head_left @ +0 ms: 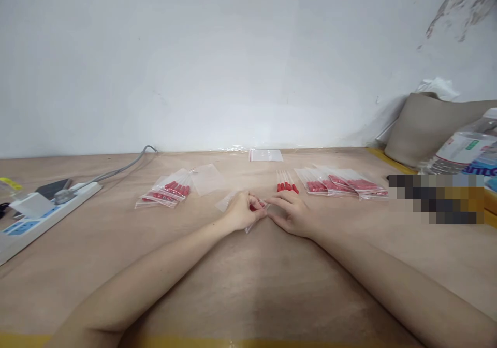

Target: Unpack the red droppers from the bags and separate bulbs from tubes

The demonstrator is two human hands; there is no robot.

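Between both hands, low over the table, is a small clear zip bag (pixel 249 228) with something red inside, mostly hidden by the fingers. My left hand (pixel 238 213) is closed, its thumb and fingers pinching the bag. From the other side my right hand (pixel 293 214) pinches the bag's edge with thumb and fingertips. Just beyond the right hand lie several loose thin white sticks with red ends (pixel 287 186). Filled bags of red-ended pieces (pixel 344 182) overlap to the right, and another filled pile (pixel 166 190) lies to the left. A flat clear bag (pixel 207 179) rests beside that left pile.
A white packet (pixel 266 155) lies near the wall. At left are a power strip (pixel 73 199) with a plugged-in charger and a grey cable (pixel 122 169). A grey-brown container (pixel 430 128) and plastic bottle (pixel 464 146) stand at right. Yellow tape (pixel 23 340) borders the table.
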